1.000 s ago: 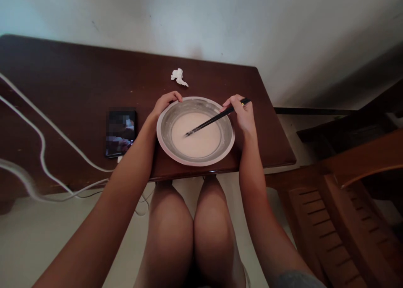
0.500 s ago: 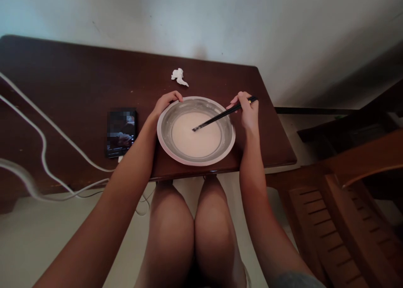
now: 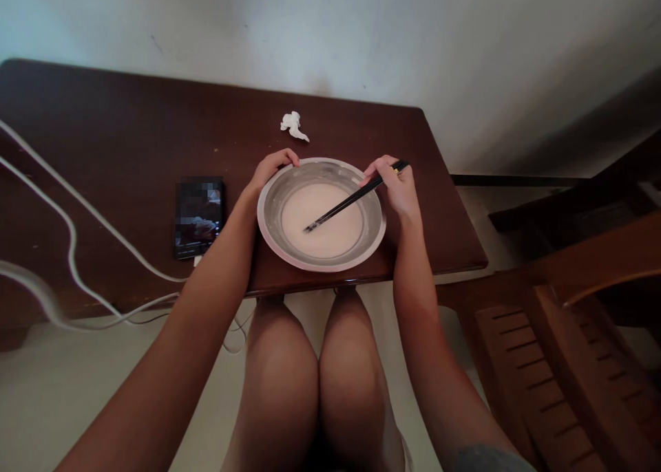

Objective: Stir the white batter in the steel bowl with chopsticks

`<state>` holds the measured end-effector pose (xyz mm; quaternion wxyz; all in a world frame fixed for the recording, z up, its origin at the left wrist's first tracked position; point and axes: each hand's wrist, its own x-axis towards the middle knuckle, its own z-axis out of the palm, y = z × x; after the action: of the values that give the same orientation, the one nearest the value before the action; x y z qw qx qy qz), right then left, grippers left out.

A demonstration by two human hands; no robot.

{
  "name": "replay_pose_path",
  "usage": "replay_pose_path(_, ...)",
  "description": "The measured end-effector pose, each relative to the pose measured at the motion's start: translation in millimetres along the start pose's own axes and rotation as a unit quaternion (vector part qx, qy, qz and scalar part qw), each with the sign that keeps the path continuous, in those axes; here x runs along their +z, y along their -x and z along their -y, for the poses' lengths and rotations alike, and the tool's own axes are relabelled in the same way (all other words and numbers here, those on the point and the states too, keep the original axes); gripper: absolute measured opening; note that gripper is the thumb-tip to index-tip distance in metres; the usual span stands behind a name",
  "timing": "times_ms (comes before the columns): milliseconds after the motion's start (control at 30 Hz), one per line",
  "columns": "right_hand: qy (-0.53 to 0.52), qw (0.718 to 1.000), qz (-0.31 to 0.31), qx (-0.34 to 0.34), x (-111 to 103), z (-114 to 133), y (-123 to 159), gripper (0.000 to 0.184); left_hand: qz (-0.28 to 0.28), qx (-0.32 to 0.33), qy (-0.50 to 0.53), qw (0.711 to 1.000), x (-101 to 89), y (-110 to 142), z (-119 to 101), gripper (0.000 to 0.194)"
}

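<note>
A wide metal bowl [image 3: 268, 232] rests at the front edge of the dark table, holding a pale, milky liquid [image 3: 330, 234]. My left hand [image 3: 273, 167] grips the bowl's far left rim, its fingers curled over the edge. Black chopsticks [image 3: 351, 199] are pinched together in my right hand [image 3: 396, 183], above the bowl's right rim. Their tips dip into the liquid left of the bowl's middle, with some pale coating on them.
Left of the bowl a phone [image 3: 199, 217] lies with its screen lit. White cables [image 3: 72, 238] run across the table's left side. Behind the bowl sits a crumpled tissue [image 3: 293, 124]. A wall borders the far side; a slatted wooden chair [image 3: 531, 362] stands at the right.
The chopstick tips went right in the liquid, then back left and nearer to me, as my right hand moved out and returned. My left hand and the bowl stayed put.
</note>
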<state>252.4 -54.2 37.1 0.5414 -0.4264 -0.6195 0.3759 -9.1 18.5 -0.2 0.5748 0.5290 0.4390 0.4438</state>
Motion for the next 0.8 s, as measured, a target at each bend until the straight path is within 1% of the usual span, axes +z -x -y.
replay_pose_path(33, -0.005, 1.0, -0.003, -0.006, 0.0, -0.1, -0.2, 0.037, 0.001, -0.002, 0.001, 1.0, 0.3, 0.1, -0.3, 0.02)
replay_pose_path(133, -0.018, 0.997, -0.067, -0.019, -1.8, -1.4, -1.7, 0.037, 0.006, 0.003, 0.005, 1.0, 0.0, -0.5, -0.1, 0.021)
replay_pose_path(167, -0.019, 0.996, -0.084, -0.018, -2.4, -1.7, -2.0, 0.039, 0.006, 0.005, 0.005, 1.0, -0.3, -0.7, 0.2, 0.021)
replay_pose_path(200, -0.017, 0.996, -0.087, -0.014, -2.6, -1.9, -1.9, 0.04, 0.006, 0.006, 0.004, 1.0, -0.5, -0.9, 0.5, 0.021)
replay_pose_path(233, -0.015, 0.997, -0.075, -0.008, -2.4, -1.8, -1.6, 0.04, 0.006, 0.007, 0.002, 1.0, -0.7, -1.1, 0.7, 0.021)
replay_pose_path(333, -0.011, 1.0, -0.007, 0.0, -0.6, -1.3, -0.4, 0.038, 0.007, 0.007, -0.003, 1.0, -1.1, -1.4, 1.1, 0.022)
replay_pose_path(367, -0.012, 1.0, 0.001, -0.003, -0.2, -1.4, -0.3, 0.037, 0.007, 0.003, -0.003, 1.0, -1.2, -1.6, 1.3, 0.022)
replay_pose_path(400, -0.014, 1.0, -0.006, -0.009, -0.2, -1.6, -0.4, 0.036, 0.007, -0.001, -0.001, 1.0, -1.3, -1.8, 1.6, 0.022)
replay_pose_path(500, -0.027, 0.997, -0.067, -0.024, -1.6, -2.8, -1.4, 0.036, 0.005, -0.002, 0.001, 1.0, -2.0, -2.6, 3.0, 0.021)
replay_pose_path(533, -0.03, 0.996, -0.076, -0.024, -2.1, -3.1, -1.5, 0.037, 0.005, 0.002, 0.0, 1.0, -2.3, -2.9, 3.5, 0.021)
replay_pose_path(567, -0.03, 0.997, -0.071, -0.021, -2.3, -3.2, -1.5, 0.038, 0.006, 0.008, -0.001, 1.0, -2.6, -3.1, 3.9, 0.021)
replay_pose_path(667, -0.018, 1.0, -0.013, -0.009, -2.2, -3.0, -1.0, 0.037, 0.008, 0.019, -0.005, 1.0, -3.4, -3.6, 4.7, 0.021)
replay_pose_path(700, -0.013, 1.0, -0.004, -0.008, -2.4, -2.9, -1.0, 0.036, 0.007, 0.019, -0.005, 1.0, -3.6, -3.7, 4.9, 0.021)
replay_pose_path(733, -0.011, 1.0, -0.009, -0.008, -2.7, -2.9, -1.2, 0.036, 0.008, 0.018, -0.005, 1.0, -3.8, -3.9, 5.1, 0.021)
replay_pose_path(800, -0.008, 0.998, -0.053, -0.01, -4.0, -2.9, -1.9, 0.037, 0.01, 0.017, -0.003, 1.0, -4.0, -4.1, 5.5, 0.02)
